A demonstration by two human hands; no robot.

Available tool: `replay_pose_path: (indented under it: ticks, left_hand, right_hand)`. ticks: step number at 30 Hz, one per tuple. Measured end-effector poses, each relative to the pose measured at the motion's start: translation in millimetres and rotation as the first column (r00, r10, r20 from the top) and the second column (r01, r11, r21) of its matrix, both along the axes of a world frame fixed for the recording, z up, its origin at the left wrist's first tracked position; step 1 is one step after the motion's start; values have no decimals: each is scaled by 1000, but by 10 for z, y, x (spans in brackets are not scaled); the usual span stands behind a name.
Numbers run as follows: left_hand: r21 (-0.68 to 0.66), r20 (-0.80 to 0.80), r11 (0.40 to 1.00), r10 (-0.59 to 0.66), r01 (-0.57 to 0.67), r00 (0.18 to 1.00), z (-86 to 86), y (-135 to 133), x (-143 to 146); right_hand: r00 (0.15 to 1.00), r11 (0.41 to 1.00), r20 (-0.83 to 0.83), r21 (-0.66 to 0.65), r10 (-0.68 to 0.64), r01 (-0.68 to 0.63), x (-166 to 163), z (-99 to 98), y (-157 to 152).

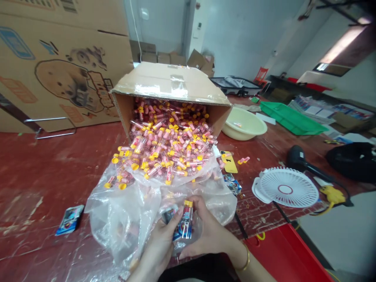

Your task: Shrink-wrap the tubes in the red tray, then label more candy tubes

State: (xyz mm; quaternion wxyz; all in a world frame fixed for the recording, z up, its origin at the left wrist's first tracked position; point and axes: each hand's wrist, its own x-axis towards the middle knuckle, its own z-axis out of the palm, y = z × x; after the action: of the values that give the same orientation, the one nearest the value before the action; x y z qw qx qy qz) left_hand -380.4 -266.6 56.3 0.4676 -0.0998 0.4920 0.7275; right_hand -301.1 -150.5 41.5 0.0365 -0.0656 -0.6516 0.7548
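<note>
My left hand is closed on a small blue-and-black foil packet, its thumb pressing near a clear tube with a yellow cap and printed label. The tube stands upright against the packet. Curved around the right side of the tube is my right hand, with its thumb spread away from the fingers. Its index fingertip is near the yellow cap; the other fingers are partly hidden. Under both hands lies a clear plastic bag, spilling from a tipped cardboard box full of pink, yellow-capped tubes.
Another foil packet lies at left, and more packets sit right of the bag. A yellow card, white fan, black scanner, pale basin and green tray occupy the right. A large carton stands left.
</note>
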Motion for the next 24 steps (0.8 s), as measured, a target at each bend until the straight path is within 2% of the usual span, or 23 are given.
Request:
replay_pose_path:
  ticks: [2,5,8,12,20,24]
  left_hand:
    - [6,-16,1000,-6,6,1000,8,18,12]
    - [33,-82,997,-65,68,994,18,16,35]
    - [32,-129,991,-125,130,984,20,5,56]
    - [29,-156,989,-141,147,978,19,10,75]
    - [26,-120,994,-100,103,988,62,35,102]
    - [19,-127,995,-93,96,988,40,26,104]
  right_hand:
    - [997,997,7,-23,-72,72,7,-12,-58]
    - [987,986,16,42,-163,162,-3,-12,-98]
    - [986,985,35,62,-163,161,6,-23,-112]
    - [979,976,-5,75,-203,203,35,-90,-125]
    - [964,962,-138,122,-228,244,41,-145,-134]
    - [961,964,-146,96,-234,249,54,-130,-134]
